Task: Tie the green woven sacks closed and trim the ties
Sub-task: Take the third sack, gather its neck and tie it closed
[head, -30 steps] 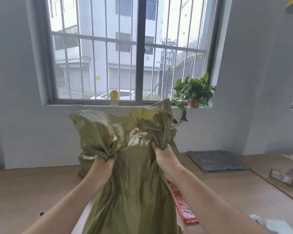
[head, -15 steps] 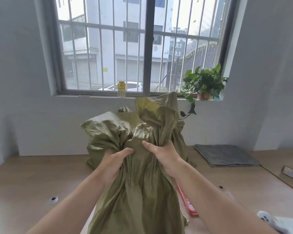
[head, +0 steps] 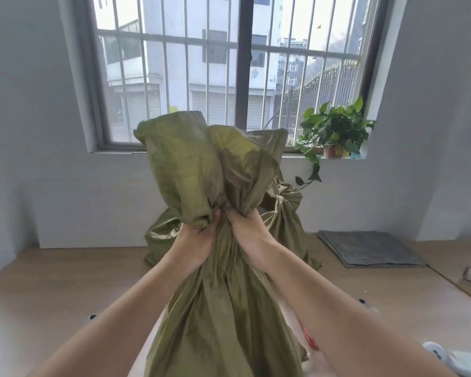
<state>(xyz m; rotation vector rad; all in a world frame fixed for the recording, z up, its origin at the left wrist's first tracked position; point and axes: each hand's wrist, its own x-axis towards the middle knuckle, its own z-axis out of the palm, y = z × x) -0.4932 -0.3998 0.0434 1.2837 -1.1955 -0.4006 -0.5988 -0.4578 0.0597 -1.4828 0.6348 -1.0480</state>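
A green woven sack point(head: 220, 308) stands upright in front of me on the wooden table point(head: 52, 289). Its mouth is bunched into a neck, and the loose top point(head: 201, 159) flares up above my fists. My left hand point(head: 196, 235) grips the left side of the gathered neck. My right hand point(head: 246, 227) grips the right side, the two hands touching. Behind it sits a second green sack point(head: 286, 213) with its neck tied by a pale tie point(head: 278, 200).
A grey folded mat point(head: 370, 248) lies on the table at the right. A potted plant point(head: 335, 134) stands on the window sill. Something red point(head: 310, 340) shows behind my right forearm, and a white object point(head: 441, 355) sits at the bottom right corner.
My two hands have come together, gathering the sack's mouth from two separate bunches into one neck. The flared top now stands higher, and the tied sack behind has come into view.
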